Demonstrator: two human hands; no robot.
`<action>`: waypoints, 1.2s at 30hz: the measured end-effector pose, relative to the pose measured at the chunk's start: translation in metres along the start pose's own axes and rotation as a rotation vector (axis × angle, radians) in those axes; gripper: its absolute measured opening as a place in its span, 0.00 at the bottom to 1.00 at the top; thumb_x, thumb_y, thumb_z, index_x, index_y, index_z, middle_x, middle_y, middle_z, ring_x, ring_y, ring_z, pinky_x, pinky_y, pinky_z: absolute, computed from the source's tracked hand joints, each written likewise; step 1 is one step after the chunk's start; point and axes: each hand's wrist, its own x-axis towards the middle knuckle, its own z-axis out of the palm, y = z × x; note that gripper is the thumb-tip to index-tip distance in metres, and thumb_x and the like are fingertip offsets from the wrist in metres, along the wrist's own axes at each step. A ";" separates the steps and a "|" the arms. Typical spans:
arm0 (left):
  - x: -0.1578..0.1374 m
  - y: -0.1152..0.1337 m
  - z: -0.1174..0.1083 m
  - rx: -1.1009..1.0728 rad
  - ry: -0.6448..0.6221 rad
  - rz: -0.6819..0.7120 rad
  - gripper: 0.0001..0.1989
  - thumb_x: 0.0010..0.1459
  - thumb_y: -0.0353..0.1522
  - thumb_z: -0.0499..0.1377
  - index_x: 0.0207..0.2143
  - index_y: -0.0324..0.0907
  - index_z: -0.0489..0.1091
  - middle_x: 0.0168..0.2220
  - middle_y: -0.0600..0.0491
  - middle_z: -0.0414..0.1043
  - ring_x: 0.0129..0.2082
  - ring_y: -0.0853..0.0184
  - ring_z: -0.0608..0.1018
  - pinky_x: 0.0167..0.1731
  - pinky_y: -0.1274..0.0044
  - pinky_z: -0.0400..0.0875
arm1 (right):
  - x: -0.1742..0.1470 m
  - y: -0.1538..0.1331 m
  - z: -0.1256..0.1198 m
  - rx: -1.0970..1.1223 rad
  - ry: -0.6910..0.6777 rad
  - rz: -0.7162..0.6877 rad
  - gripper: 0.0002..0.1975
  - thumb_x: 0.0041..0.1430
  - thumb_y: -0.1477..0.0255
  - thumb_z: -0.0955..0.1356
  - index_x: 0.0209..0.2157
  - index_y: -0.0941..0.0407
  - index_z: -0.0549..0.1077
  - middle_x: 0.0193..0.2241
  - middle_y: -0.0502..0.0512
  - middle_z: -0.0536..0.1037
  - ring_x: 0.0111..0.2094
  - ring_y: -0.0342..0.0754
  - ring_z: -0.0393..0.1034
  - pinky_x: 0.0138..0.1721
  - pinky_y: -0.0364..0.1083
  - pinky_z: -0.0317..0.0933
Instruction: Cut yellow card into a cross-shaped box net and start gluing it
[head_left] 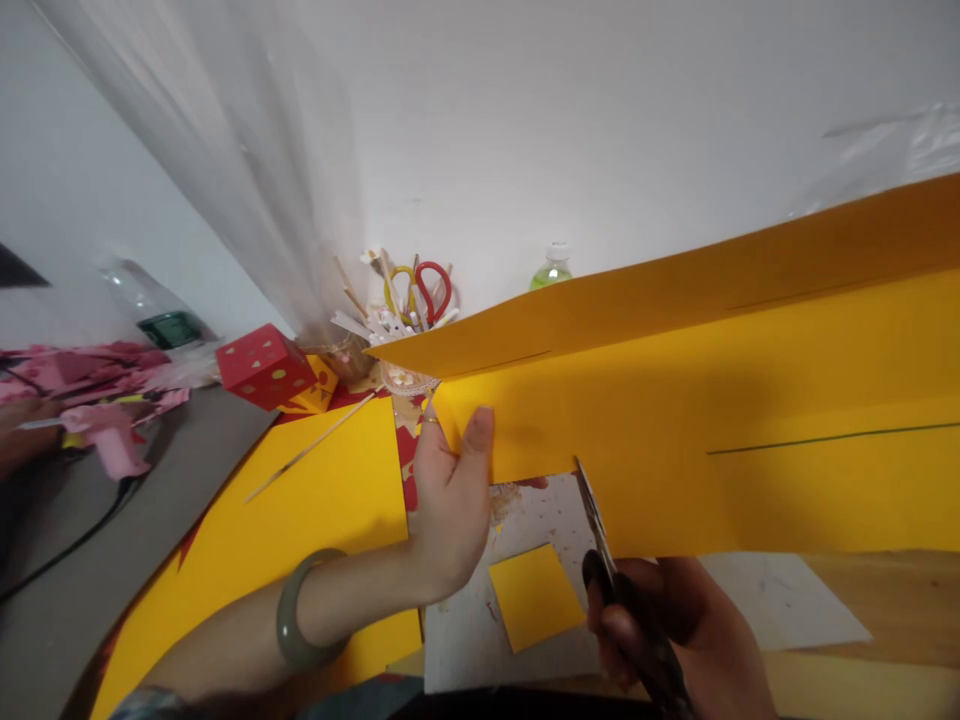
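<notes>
A large sheet of yellow paper [637,400] stretches across the right half of the head view, its upper edge bent up along a fold. My left hand [452,500] pinches the sheet's left end, thumb on the near face and the other fingers partly hidden behind it. In my right hand [697,620] is a pair of scissors [596,510], fingers through the dark handles. The blades point up at the paper's lower edge, beside a straight cut edge. A dark line is drawn on the sheet at the right. Below, a small yellow paper square [536,598] lies on a white board [457,640].
Another yellow sheet [330,500] with a thin stick [311,445] on it lies left. Behind are a red dice-like box [266,367], a holder of sticks and scissors [409,375], and a bottle [553,268]. Another person's hand [26,435] is by a pink glue gun [109,437].
</notes>
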 end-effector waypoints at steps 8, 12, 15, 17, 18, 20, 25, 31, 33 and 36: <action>-0.001 0.002 0.001 0.011 -0.045 0.005 0.04 0.58 0.34 0.57 0.32 0.43 0.68 0.27 0.55 0.77 0.25 0.67 0.80 0.26 0.77 0.77 | 0.000 0.000 0.000 0.009 0.000 0.007 0.19 0.29 0.62 0.78 0.19 0.58 0.69 0.13 0.44 0.70 0.11 0.36 0.59 0.14 0.37 0.51; -0.002 0.003 0.001 0.031 -0.039 -0.002 0.06 0.58 0.36 0.57 0.32 0.43 0.68 0.27 0.54 0.77 0.21 0.67 0.79 0.21 0.77 0.76 | 0.000 0.001 -0.001 0.001 -0.011 -0.015 0.20 0.30 0.60 0.78 0.19 0.57 0.69 0.12 0.44 0.70 0.12 0.37 0.58 0.15 0.38 0.52; -0.002 0.002 0.000 0.046 -0.022 -0.002 0.07 0.57 0.37 0.58 0.32 0.43 0.69 0.28 0.53 0.78 0.23 0.65 0.79 0.22 0.75 0.77 | 0.000 0.000 -0.001 0.008 -0.011 0.001 0.22 0.27 0.58 0.78 0.20 0.57 0.69 0.13 0.45 0.71 0.12 0.37 0.59 0.15 0.38 0.52; -0.003 0.002 -0.001 0.062 -0.006 -0.010 0.07 0.56 0.37 0.58 0.33 0.44 0.69 0.28 0.53 0.78 0.25 0.64 0.80 0.24 0.75 0.77 | 0.000 -0.001 -0.001 0.007 -0.020 0.014 0.23 0.26 0.57 0.78 0.20 0.57 0.70 0.13 0.45 0.71 0.12 0.37 0.59 0.15 0.39 0.52; -0.003 0.002 -0.001 0.066 -0.005 -0.009 0.07 0.56 0.37 0.58 0.33 0.44 0.69 0.28 0.53 0.78 0.26 0.64 0.80 0.25 0.74 0.78 | 0.000 -0.001 -0.001 0.002 -0.025 0.011 0.24 0.26 0.56 0.78 0.20 0.57 0.69 0.13 0.45 0.71 0.12 0.38 0.59 0.15 0.39 0.53; -0.003 0.001 -0.001 0.063 -0.011 -0.005 0.06 0.56 0.37 0.58 0.33 0.44 0.69 0.29 0.53 0.77 0.28 0.64 0.80 0.26 0.74 0.78 | 0.000 0.000 -0.002 -0.005 -0.035 0.001 0.23 0.26 0.56 0.78 0.19 0.57 0.70 0.13 0.45 0.70 0.12 0.38 0.59 0.15 0.39 0.54; -0.002 0.001 -0.001 0.053 -0.010 0.005 0.06 0.56 0.36 0.59 0.34 0.43 0.69 0.30 0.53 0.77 0.30 0.64 0.80 0.28 0.75 0.78 | 0.003 0.006 -0.007 -0.069 -0.067 -0.014 0.19 0.34 0.57 0.76 0.20 0.56 0.70 0.12 0.45 0.68 0.13 0.40 0.60 0.16 0.40 0.56; -0.001 0.000 0.001 0.000 -0.045 -0.029 0.07 0.57 0.37 0.57 0.31 0.43 0.67 0.30 0.52 0.77 0.26 0.65 0.79 0.24 0.75 0.77 | 0.003 0.004 -0.008 -0.190 -0.028 0.008 0.14 0.36 0.63 0.74 0.21 0.56 0.70 0.13 0.46 0.69 0.15 0.44 0.65 0.19 0.42 0.61; 0.001 -0.001 0.001 -0.024 -0.048 -0.017 0.06 0.57 0.36 0.58 0.32 0.43 0.67 0.32 0.52 0.77 0.29 0.64 0.80 0.29 0.74 0.77 | 0.004 0.003 -0.009 -0.203 -0.056 -0.012 0.15 0.36 0.62 0.75 0.22 0.56 0.70 0.14 0.46 0.68 0.15 0.43 0.64 0.19 0.42 0.60; 0.004 -0.003 0.002 -0.038 -0.029 0.054 0.06 0.58 0.36 0.57 0.36 0.43 0.67 0.36 0.51 0.76 0.35 0.65 0.79 0.37 0.74 0.76 | 0.004 0.004 -0.013 -0.252 -0.137 -0.087 0.14 0.35 0.63 0.74 0.24 0.55 0.71 0.15 0.47 0.70 0.17 0.43 0.62 0.22 0.42 0.60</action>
